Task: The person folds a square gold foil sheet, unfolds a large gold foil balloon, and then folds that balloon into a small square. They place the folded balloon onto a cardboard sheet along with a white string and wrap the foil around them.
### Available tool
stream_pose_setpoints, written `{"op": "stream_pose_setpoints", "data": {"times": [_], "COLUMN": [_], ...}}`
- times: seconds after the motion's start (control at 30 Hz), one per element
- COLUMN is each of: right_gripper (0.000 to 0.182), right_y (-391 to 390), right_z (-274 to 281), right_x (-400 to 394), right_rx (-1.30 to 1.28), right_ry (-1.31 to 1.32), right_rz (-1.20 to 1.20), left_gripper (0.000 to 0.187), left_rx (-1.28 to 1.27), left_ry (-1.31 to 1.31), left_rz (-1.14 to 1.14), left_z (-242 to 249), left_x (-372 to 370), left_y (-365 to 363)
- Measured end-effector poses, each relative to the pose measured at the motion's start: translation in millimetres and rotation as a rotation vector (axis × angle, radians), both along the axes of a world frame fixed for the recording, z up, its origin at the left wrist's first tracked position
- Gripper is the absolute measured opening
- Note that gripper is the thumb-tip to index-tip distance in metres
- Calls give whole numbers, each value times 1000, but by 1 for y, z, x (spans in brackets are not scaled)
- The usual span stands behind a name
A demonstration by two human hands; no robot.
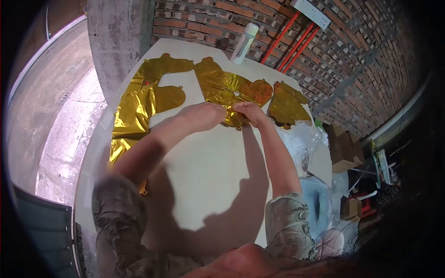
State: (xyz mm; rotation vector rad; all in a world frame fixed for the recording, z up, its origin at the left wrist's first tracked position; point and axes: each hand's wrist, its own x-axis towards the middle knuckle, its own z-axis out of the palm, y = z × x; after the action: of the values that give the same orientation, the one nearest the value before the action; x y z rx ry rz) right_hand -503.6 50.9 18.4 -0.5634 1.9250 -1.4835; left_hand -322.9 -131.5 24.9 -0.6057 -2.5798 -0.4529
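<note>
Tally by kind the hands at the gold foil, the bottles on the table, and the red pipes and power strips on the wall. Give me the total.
Hands at the gold foil: 2 (left hand, right hand)
Bottle: 1
Red pipes: 3
Power strip: 1
Total: 7

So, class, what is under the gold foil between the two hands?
The pale tabletop shows beside the gold foil. What lies directly under it cannot be seen, because the foil, the left hand and the right hand cover that spot.
</note>
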Motion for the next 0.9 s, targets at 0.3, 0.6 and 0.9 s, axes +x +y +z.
{"op": "stream_pose_setpoints", "data": {"times": [0.3,0.6,0.9], "right_gripper": [30,19,18], "right_y": [-25,-8,67], "right_z": [201,278,349], "right_x": [-58,19,-9], "right_rx": [9,79,-324], "right_ry": [1475,1750,1956], "right_rz": [-716,-605,-985], "left_gripper": [29,50,82], "left_rx": [-40,393,1603], "left_ry": [-86,-238,-480], "left_rz": [183,378,579], "left_z": [-22,-6,-14], "left_x": [-17,-113,-160], "left_y": [17,9,-66]}}
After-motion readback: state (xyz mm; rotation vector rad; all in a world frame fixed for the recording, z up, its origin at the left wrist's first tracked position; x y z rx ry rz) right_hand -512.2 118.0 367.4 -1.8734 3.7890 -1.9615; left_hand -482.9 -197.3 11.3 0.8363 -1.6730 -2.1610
